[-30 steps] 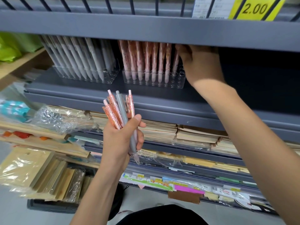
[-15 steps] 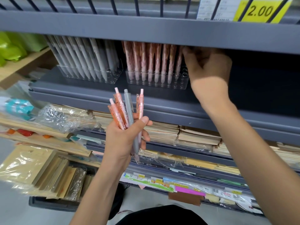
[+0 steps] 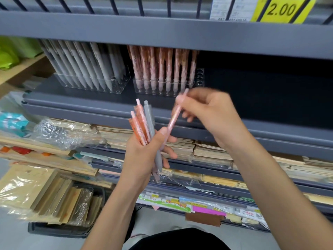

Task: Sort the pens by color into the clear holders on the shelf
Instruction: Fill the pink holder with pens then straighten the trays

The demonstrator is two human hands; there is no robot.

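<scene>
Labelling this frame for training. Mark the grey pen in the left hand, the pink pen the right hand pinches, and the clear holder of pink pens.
grey pen (image 3: 149, 116): head view, upper barrel.
pink pen (image 3: 173, 120): head view, middle of the barrel.
clear holder (image 3: 199, 79): head view, empty holes at its right end.

Bright, even light falls from above, yet under the upper shelf (image 3: 162, 29) lies deep shadow, the right hand (image 3: 210, 112) smears with motion, plastic wrap (image 3: 59, 131) glints, and straight edges bow outward.

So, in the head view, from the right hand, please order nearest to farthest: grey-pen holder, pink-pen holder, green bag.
1. pink-pen holder, just above the right hand.
2. grey-pen holder, further left, beside the first.
3. green bag, at the far left edge.
</scene>
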